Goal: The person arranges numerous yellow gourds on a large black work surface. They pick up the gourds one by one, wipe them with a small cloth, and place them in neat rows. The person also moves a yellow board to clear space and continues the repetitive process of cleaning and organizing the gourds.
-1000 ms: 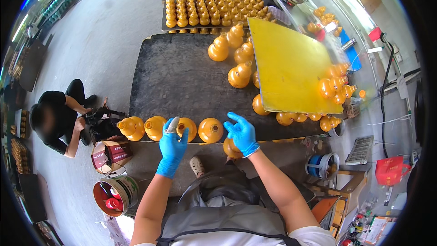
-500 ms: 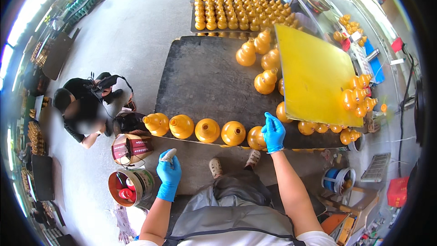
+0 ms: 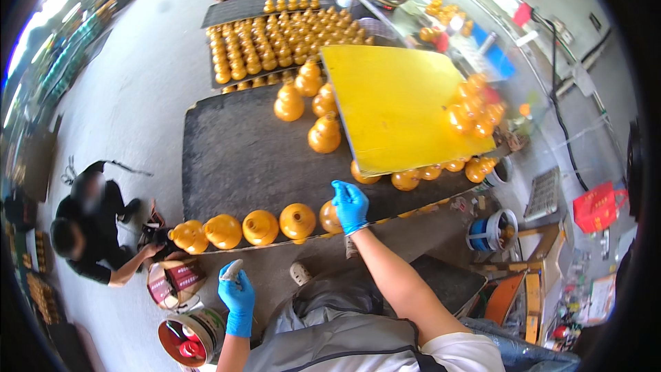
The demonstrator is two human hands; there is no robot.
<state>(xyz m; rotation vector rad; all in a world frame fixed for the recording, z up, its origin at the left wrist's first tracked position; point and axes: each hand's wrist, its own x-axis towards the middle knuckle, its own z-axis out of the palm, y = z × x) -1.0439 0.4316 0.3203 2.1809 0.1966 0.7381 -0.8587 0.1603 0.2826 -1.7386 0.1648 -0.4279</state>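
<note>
My left hand [image 3: 237, 297], in a blue glove, is raised off the near edge of the black board [image 3: 241, 158]. Its fingers are closed on a small grey-white pad [image 3: 233, 270], whose kind I cannot make out. My right hand [image 3: 350, 208], also blue-gloved, hovers over the board's near edge with its fingers drawn together; anything in them is hidden. Beside it, partly covered by it, stands an orange gourd-shaped bottle [image 3: 328, 218]. Several more such gourds [image 3: 261, 228] form a row along that edge to the left, their necks tilted in my view.
A yellow panel [image 3: 406, 107] covers the board's right part, with gourds around and on it. Boards packed with gourds [image 3: 275, 45] lie beyond. A co-worker [image 3: 96, 227] crouches at left near a carton [image 3: 175, 282]. Buckets [image 3: 193, 337] stand on both sides.
My view has swung right, so the board and gourds sit farther left in the picture. Both hands keep nearly the same pose. The co-worker's arm now reaches toward the dark bag by the carton.
</note>
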